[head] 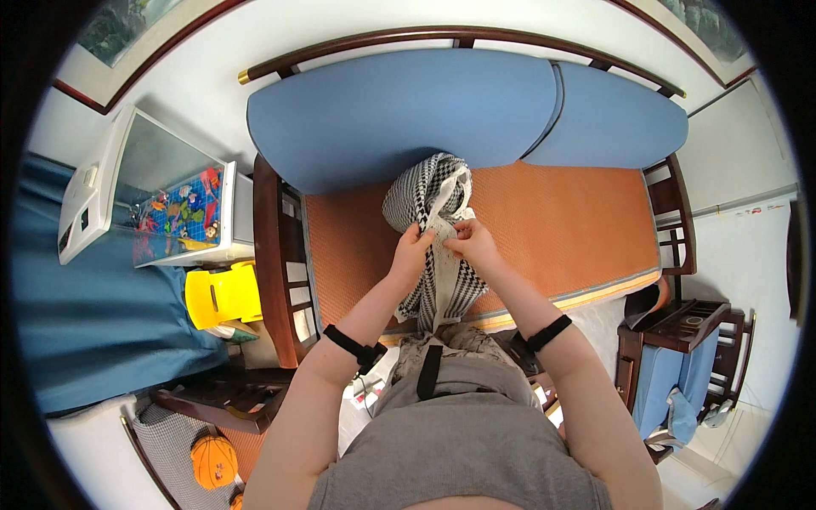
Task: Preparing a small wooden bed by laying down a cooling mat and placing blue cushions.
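A black-and-white houndstooth cloth (408, 197) lies bunched in front of me, its upper end rolled up against the sofa's back cushion. A pale, off-white strip of fabric (446, 268) runs down its middle towards my lap. My left hand (411, 252) pinches the left edge of this strip between thumb and fingers. On the opposite edge, my right hand (473, 245) grips the strip with its fingertips. Folds hide the inside of the cloth, and the fingers cover the spots they hold.
Beneath the cloth is a wooden sofa with an orange-brown woven seat mat (574, 229) and blue back cushions (408, 108). To the left stand a wooden armrest (271, 255), a yellow chair (223, 296) and a toy-filled glass-fronted case (185, 204). A wooden chair with blue cushions (656, 382) stands right.
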Demonstrator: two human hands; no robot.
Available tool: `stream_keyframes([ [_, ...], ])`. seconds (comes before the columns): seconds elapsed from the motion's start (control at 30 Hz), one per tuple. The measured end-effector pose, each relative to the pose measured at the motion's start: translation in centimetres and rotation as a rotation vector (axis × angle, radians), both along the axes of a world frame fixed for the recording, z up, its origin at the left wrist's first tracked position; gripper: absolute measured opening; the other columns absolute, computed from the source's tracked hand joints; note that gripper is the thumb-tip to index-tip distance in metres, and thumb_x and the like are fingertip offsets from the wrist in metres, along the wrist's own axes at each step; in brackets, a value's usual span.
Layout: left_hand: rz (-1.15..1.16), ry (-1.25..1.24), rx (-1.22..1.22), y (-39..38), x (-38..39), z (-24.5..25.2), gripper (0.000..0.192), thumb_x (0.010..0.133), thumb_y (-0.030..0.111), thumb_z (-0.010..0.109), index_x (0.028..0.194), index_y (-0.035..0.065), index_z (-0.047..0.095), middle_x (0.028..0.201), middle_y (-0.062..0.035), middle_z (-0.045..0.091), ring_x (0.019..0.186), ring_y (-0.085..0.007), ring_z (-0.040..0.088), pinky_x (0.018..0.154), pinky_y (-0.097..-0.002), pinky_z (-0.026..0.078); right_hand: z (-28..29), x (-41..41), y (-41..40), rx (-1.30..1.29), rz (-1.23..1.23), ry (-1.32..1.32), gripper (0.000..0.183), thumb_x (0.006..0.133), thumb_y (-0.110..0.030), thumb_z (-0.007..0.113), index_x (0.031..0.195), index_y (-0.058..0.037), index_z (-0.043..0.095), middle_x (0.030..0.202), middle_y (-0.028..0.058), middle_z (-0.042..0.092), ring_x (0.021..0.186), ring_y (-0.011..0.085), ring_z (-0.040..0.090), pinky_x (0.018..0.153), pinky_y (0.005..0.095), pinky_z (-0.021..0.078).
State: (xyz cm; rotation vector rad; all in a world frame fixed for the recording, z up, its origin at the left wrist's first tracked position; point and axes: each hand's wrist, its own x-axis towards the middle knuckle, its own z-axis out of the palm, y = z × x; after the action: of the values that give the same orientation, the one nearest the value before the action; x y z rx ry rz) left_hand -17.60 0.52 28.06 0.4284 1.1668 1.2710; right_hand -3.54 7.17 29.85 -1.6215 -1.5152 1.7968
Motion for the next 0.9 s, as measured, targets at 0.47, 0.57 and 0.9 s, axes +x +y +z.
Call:
stream_keyframes([
  [0.47,-0.196,0.134,0.020,-0.8,0.6,-1.9,0.023,0.089,0.012,0.048,0.110,0.0026,0.047,0.092,0.0008,0.055,0.081,-0.0057,0.048,0.069,-0.0219,0.039,1.5,-2.0,0.3,0.545,0.277,-0.476,0.035,0.081,-0.036,0.053,0.083,-0.0021,0.058,0.083,0.0115,0.056,0.073,0.0257,0.058,0.065,0.0373,0.0478],
  [0.57,-0.222,0.093,0.102,-1.1,1.3,-2.0,0.025,0.088,0.008,0.046,0.112,0.0014,0.046,0.100,-0.0006,0.055,0.089,-0.0075,0.049,0.080,-0.0233,0.039,0.5,-1.5,1.3,0.705,0.371,-0.584,0.024,0.079,-0.029,0.051,0.085,-0.0073,0.061,0.089,0.0128,0.058,0.076,0.0322,0.058,0.067,0.0396,0.0472],
  [0.9,0.205,0.480,-0.126,-1.5,3.4,-1.0,0.045,0.087,0.018,0.049,0.123,-0.0044,0.035,0.126,-0.0186,0.042,0.113,-0.0253,0.043,0.095,-0.0342,0.033,-0.6,3.7,4.2,-0.539,-0.182,0.697,0.025,0.090,-0.029,0.046,0.102,-0.0091,0.054,0.095,0.0027,0.060,0.086,0.0179,0.056,0.079,0.0366,0.0436],
])
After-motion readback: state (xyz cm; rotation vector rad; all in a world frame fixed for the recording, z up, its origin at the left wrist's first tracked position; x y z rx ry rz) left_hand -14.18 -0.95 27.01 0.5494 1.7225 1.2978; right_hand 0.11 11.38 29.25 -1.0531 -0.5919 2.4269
